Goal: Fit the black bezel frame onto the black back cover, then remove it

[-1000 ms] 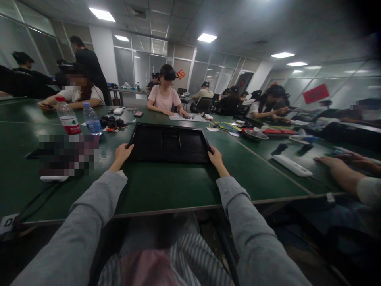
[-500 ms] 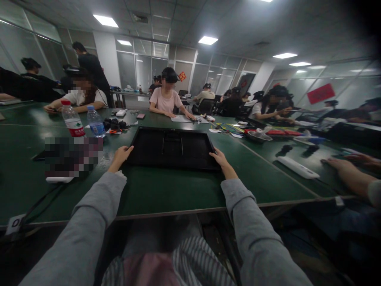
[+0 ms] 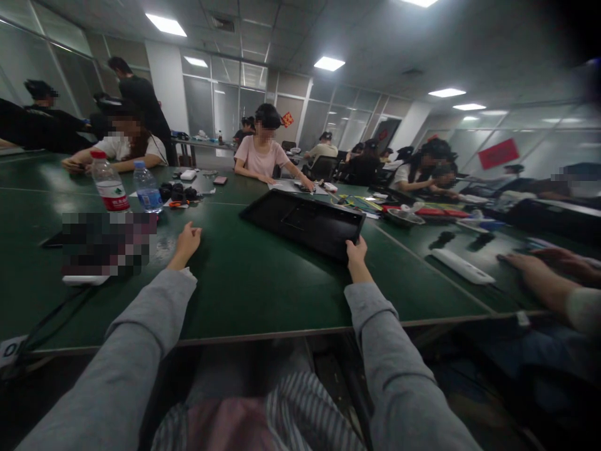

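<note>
A black rectangular panel has a raised rim, a recessed face and a thin bracket in its middle. It is tilted over the green table, its right side higher and nearer to me. My right hand grips its near right corner, thumb on the rim and fingers behind. My left hand is off the panel, above the table to its left, fingers loosely apart with nothing in them. Whether the panel's far left corner touches the table I cannot tell.
To the left stand a red-capped bottle and a blue-capped bottle, beside a blurred-out object. A white power strip and a co-worker's hands are on the right. A metal bowl sits beyond. A person works opposite.
My left hand has let go of the panel. The panel has swung round and tilted, its left end moving right and away from me, with my right hand still gripping it.
</note>
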The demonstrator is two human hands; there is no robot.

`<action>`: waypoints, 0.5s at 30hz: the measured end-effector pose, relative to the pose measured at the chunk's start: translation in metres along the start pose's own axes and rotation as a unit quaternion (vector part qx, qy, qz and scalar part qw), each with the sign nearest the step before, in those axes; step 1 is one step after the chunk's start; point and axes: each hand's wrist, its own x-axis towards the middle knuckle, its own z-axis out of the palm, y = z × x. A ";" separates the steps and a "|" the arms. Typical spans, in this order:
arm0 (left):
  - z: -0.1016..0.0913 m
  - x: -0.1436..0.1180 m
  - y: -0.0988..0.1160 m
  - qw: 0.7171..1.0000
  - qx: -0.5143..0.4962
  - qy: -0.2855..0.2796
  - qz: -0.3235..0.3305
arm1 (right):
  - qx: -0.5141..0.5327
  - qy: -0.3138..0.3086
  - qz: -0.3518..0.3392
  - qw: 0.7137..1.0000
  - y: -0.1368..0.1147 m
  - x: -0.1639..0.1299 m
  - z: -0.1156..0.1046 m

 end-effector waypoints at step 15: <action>0.000 -0.002 0.002 1.000 0.014 -0.027 0.002 | -0.095 0.294 0.162 0.937 0.000 0.007 -0.047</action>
